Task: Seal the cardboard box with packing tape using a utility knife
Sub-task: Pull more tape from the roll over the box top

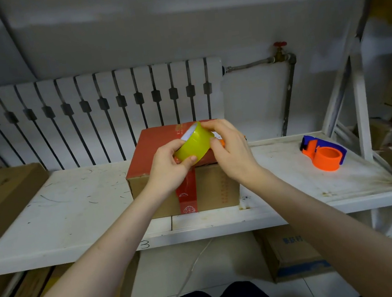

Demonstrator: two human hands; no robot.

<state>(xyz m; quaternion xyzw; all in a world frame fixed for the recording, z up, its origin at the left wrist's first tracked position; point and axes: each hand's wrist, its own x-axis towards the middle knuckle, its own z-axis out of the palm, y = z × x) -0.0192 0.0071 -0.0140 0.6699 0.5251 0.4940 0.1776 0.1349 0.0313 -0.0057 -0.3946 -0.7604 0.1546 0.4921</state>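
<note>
A cardboard box (209,190) with a red top and a strip of red printed tape down its front stands on the white shelf (75,211). Above the box I hold a roll of yellow packing tape (193,146) in both hands. My left hand (168,168) grips the roll from below, thumb pressed on its outer face. My right hand (229,151) covers the roll's right side, fingers curled over the top edge. A small orange object (222,143), possibly the utility knife, peeks out behind my right hand; most of it is hidden.
An orange and blue tape dispenser (323,152) lies on the shelf at the right. A long brown carton (2,194) sits at the left end. A white radiator (100,110) runs behind. A shelf upright (361,105) stands at the right; boxes sit on the floor below.
</note>
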